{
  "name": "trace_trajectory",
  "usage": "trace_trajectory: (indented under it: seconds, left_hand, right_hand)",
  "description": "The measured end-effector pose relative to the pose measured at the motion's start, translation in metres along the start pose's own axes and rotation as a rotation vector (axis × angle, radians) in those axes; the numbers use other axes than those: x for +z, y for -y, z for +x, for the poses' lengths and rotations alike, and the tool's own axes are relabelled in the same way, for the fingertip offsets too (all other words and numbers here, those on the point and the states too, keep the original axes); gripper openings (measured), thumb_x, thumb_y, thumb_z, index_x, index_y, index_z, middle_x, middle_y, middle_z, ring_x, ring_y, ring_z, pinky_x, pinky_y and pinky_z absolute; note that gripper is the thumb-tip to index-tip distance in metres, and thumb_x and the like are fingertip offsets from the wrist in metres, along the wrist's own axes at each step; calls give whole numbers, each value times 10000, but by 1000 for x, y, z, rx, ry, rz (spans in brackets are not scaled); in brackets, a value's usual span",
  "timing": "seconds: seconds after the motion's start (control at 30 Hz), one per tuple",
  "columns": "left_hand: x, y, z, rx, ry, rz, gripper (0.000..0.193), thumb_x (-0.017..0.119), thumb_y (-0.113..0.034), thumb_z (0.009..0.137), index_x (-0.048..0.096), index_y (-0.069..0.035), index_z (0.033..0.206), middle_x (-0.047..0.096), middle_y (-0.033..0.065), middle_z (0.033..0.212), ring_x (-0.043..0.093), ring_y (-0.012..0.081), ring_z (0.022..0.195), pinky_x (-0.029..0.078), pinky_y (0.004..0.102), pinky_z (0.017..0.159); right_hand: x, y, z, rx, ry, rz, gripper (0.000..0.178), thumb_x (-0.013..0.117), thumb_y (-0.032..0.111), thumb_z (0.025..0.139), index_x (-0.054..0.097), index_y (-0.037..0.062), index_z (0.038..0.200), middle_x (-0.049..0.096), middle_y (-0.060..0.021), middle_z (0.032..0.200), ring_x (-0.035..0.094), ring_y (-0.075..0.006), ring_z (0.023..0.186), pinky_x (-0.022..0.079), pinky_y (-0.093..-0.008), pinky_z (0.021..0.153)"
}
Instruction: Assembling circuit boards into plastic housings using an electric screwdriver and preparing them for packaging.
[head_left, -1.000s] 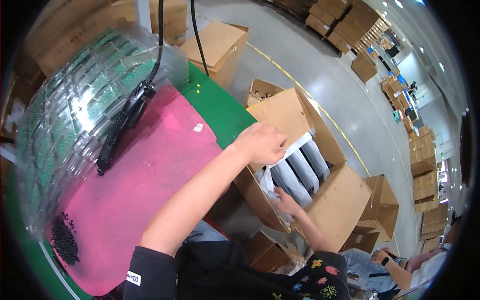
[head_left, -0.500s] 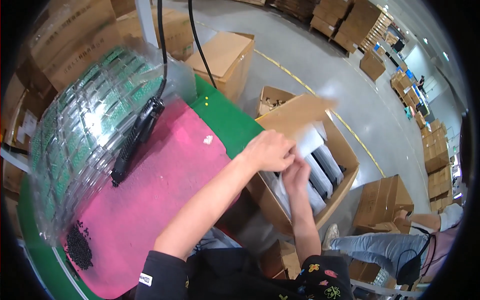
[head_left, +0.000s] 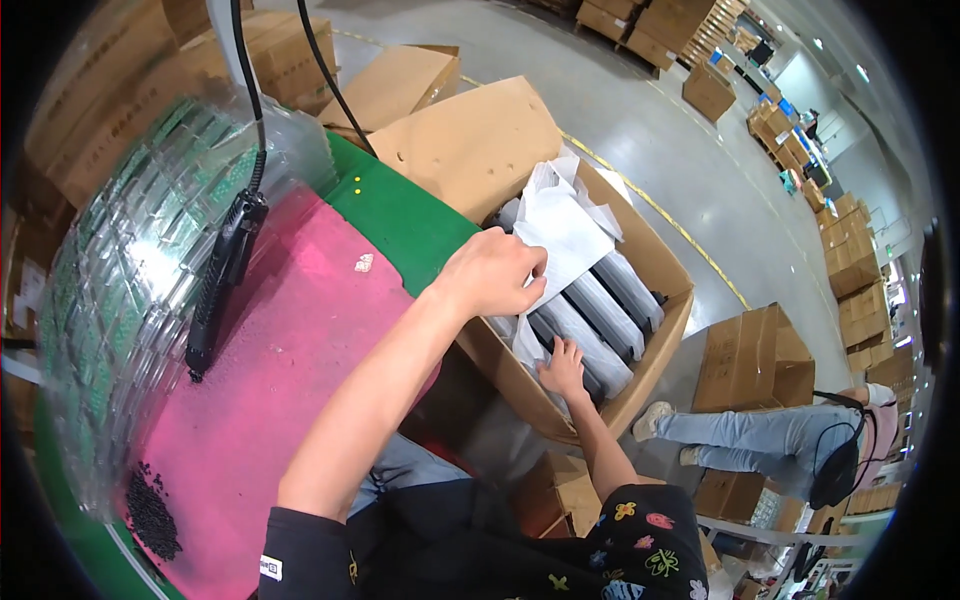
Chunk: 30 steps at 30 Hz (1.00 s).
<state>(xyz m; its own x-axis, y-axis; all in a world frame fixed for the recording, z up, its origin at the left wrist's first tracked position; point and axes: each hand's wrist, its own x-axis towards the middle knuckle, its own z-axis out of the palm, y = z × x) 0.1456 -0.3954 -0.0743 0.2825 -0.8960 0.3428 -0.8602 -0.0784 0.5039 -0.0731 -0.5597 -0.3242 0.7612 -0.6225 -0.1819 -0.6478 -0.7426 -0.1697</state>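
Since the frame half a second earlier, the cardboard flap (head_left: 470,135) had swung away from over the open box (head_left: 505,375) and lay out toward your green surface (head_left: 400,215). Your right hand (head_left: 563,368) had parted from your left hand (head_left: 497,272) and come down inside the box, while the white sheet (head_left: 568,235) had come into fuller view.

As far as the view showed, the box stood open and its wrapped bars (head_left: 628,292) lay partly exposed, side by side in a slanting row. The sheet, crumpled at its upper end, covered the far part of the row, so the uncovering looked only partial. No bar had been lifted out into either of your hands.

The bars were directly under your right hand, whose fingers were a little apart and seemed to rest on the near part of the row, clamped on nothing. Your left hand was over the box edge beside your surface, with the sheet just to its right and the exposed bars farther right and below. Its fingers were curled in, but the tips were hidden, so I could not tell whether they pinched the sheet. The corded black tool (head_left: 225,270) lay well apart from both hands, to your left.
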Motion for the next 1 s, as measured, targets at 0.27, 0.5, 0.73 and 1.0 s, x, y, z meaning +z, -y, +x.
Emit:
trace_trajectory:
  seconds: [0.27, 0.5, 0.73, 1.0]
  left_hand:
    - [1, -4, 3, -19, -9, -9, 143, 619, -172, 779, 664, -37, 791, 651, 124, 705, 642, 329, 704, 506, 437, 667]
    - [4, -6, 4, 11, -33, -5, 168, 610, -208, 793, 678, -55, 795, 661, 148, 693, 652, 349, 710, 522, 454, 710]
    - [2, -4, 8, -24, -12, -8, 173, 606, -211, 802, 685, -57, 803, 672, 164, 726, 654, 362, 731, 526, 461, 721]
    - [5, -4, 5, -29, -47, -16, 134, 588, -154, 817, 649, -40, 782, 616, 131, 755, 606, 316, 794, 499, 438, 731]
  right_hand:
    - [1, -17, 47, 41, 107, 23, 543, 665, 261, 835, 466, 39, 1289, 537, -173, 1289, 523, -365, 1212, 465, -497, 973]
    - [-5, -25, 67, -53, 273, -196, 413, 654, 108, 805, 508, 52, 1188, 578, -192, 1235, 606, -371, 1122, 535, -453, 900]
    - [-66, -24, 49, -149, -153, -151, 402, 678, 55, 731, 540, 45, 1108, 551, -160, 1114, 571, -334, 1090, 545, -456, 831]
    - [-183, -44, 14, -136, -430, 162, 340, 637, 56, 785, 550, 13, 1111, 605, -228, 1072, 583, -432, 1023, 492, -500, 848]
